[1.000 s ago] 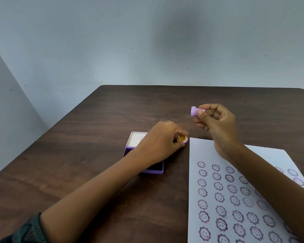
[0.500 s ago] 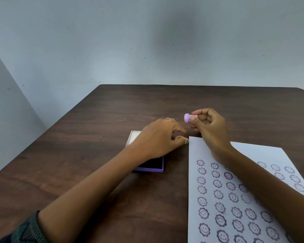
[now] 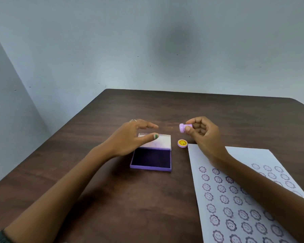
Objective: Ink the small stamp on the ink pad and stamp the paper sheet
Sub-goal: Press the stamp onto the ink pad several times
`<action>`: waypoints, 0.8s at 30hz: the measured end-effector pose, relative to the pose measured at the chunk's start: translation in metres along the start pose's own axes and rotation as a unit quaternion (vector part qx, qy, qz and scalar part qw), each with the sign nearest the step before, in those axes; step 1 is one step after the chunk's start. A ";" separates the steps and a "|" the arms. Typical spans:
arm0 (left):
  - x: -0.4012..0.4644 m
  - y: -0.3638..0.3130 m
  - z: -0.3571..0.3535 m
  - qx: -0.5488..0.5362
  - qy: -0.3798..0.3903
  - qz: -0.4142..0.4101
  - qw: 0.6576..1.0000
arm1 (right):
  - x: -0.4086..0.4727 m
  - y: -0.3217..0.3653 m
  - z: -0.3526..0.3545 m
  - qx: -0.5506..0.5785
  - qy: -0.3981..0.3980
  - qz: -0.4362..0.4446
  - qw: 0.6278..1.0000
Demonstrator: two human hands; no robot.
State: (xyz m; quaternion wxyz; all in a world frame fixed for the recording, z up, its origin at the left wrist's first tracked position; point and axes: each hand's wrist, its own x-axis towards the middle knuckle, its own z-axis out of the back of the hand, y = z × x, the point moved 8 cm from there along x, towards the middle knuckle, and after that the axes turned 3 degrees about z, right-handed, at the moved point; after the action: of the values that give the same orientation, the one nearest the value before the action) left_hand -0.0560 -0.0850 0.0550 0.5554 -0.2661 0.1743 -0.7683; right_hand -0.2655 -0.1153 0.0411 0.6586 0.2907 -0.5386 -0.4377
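My right hand (image 3: 203,135) pinches a small purple stamp (image 3: 182,128) between thumb and fingers, held sideways above the table. Just below it, the stamp's round cap (image 3: 182,143) with a yellow smiley face lies on the table by the paper's top left corner. The purple ink pad (image 3: 151,157) lies open, its dark pad facing up and its lid (image 3: 162,140) folded back. My left hand (image 3: 130,137) hovers over the lid, fingers spread, holding nothing. The white paper sheet (image 3: 239,190) at the right carries several rows of purple smiley flower stamps.
Everything rests on a dark brown wooden table (image 3: 112,199) whose far edge meets a pale grey wall (image 3: 147,41). The table's left edge runs diagonally at the left. My right forearm lies across the upper part of the paper.
My left hand has set the smiley cap down by the paper's corner and pulled back left, uncovering the ink pad. My right hand has shifted the stamp slightly.
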 end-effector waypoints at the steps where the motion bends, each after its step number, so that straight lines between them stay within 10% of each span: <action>1: -0.005 0.007 0.004 -0.017 -0.010 0.010 1.000 | 0.000 0.001 0.000 -0.005 -0.001 0.001 1.000; 9: -0.020 0.033 0.011 -0.108 0.031 0.077 0.991 | 0.001 0.022 0.005 -0.014 -0.013 0.008 1.000; 17: -0.035 0.035 -0.007 -0.032 0.224 0.091 0.970 | -0.014 0.086 -0.058 -0.096 0.239 0.102 0.961; 24: -0.037 0.039 -0.005 -0.016 0.231 0.090 0.969 | -0.040 0.096 -0.105 -0.221 0.344 0.173 0.896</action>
State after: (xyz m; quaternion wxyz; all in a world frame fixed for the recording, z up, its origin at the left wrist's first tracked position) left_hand -0.0204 -0.0624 0.0215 0.5630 -0.0732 0.3331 -0.7528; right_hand -0.1409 -0.0462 0.0785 0.9155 0.1727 -0.2096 -0.2968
